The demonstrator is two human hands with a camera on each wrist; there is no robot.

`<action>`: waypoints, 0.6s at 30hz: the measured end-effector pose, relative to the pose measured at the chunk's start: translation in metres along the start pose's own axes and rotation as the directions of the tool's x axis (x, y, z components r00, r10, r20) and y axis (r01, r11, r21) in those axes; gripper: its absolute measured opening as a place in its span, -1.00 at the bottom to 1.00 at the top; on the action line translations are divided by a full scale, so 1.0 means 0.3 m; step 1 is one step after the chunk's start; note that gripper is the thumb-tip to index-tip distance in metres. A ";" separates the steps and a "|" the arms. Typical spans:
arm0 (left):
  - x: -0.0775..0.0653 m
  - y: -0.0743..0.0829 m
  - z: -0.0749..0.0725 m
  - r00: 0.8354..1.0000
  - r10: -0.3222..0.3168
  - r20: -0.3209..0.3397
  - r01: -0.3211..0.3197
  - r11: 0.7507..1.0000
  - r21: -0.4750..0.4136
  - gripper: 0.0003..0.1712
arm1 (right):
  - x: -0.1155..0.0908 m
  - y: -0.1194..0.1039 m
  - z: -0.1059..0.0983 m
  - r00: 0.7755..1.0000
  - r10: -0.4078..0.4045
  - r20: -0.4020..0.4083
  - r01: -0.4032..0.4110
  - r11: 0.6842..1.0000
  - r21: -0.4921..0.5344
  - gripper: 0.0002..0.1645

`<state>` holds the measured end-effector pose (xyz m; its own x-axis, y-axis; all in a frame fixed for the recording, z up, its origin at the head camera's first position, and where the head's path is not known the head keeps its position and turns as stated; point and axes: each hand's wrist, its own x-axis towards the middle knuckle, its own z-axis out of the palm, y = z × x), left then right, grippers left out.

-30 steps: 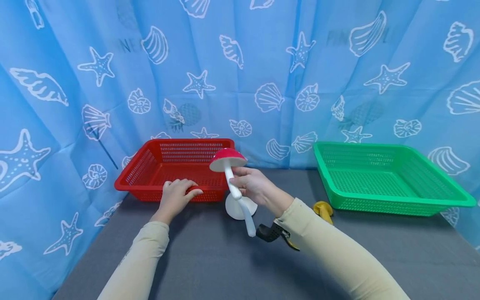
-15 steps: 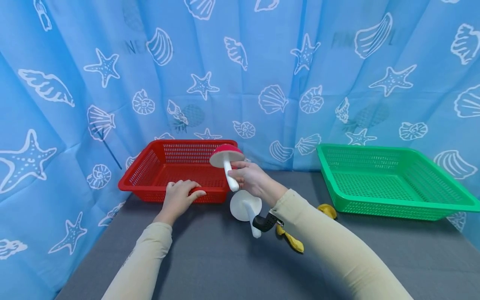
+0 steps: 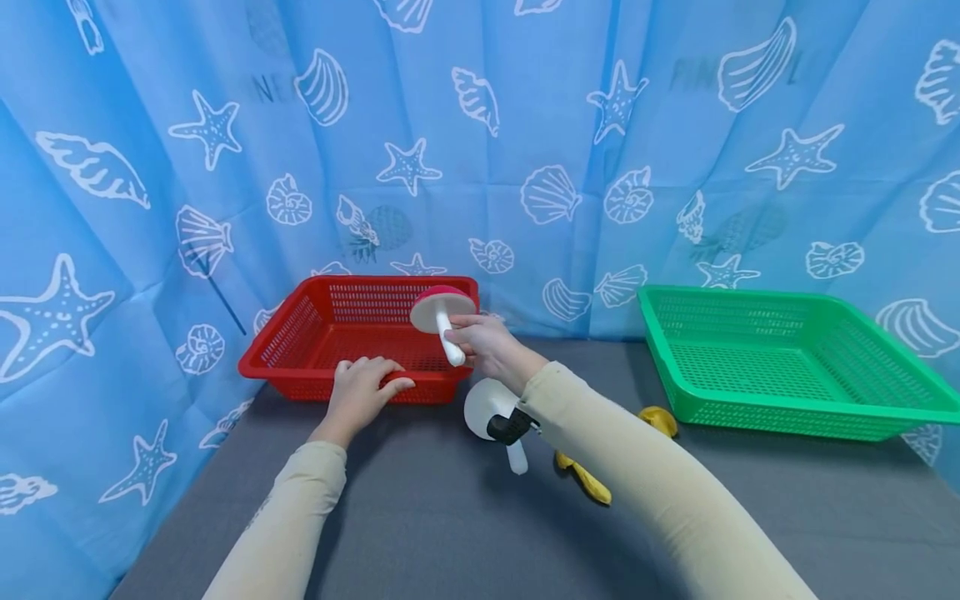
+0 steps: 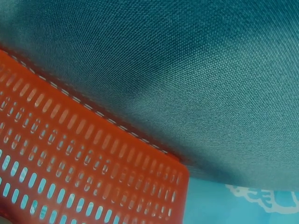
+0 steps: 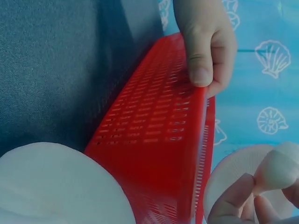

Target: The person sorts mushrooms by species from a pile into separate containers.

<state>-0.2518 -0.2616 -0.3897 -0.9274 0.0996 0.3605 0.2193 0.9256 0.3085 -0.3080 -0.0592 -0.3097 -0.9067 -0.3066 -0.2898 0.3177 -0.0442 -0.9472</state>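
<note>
My left hand (image 3: 360, 392) grips the front rim of the red plastic basket (image 3: 288, 383), thumb outside and fingers over the edge. My right hand (image 3: 489, 348) pinches the white stem of a toy mushroom (image 3: 429, 313) with a red cap, holding it tilted above the basket's right end. The right wrist view shows its pale cap underside (image 5: 229, 170) and the pinching fingers. Under the right wrist, a second mushroom (image 3: 480, 407) lies on the table, pale disc and white stem showing, partly hidden by the black wrist strap.
A green basket (image 3: 750, 414) stands at the right back. Near its left corner lies a yellow rounded object (image 3: 658, 419), partly behind the sleeve. A slender yellow piece (image 3: 592, 487) lies left of the forearm. A blue shell-patterned curtain (image 3: 555, 125) hangs behind the grey table (image 3: 450, 533).
My right hand has carried the red-capped mushroom slightly left and farther over the red basket, tilting its cap away. My left hand keeps its grip on the rim.
</note>
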 end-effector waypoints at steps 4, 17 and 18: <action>0.000 0.002 -0.001 1.000 0.006 -0.002 -0.006 1.000 -0.011 -0.54 | 0.015 0.003 0.012 1.000 -0.015 -0.004 0.015 1.000 -0.027 -0.49; 0.003 0.003 0.001 1.000 0.015 -0.026 -0.015 1.000 -0.001 -0.59 | -0.003 0.023 -0.029 0.988 -0.152 0.009 0.151 0.972 -0.179 -0.32; 0.002 0.000 0.002 0.999 0.022 -0.034 -0.022 1.000 0.002 -0.60 | -0.011 0.026 -0.039 0.990 -0.144 0.011 0.144 0.976 -0.166 -0.33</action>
<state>-0.2526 -0.2612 -0.3898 -0.9115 0.1072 0.3970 0.2390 0.9238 0.2992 -0.3059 -0.0474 -0.3178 -0.9399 -0.3072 -0.1488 0.1333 0.0709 -0.9885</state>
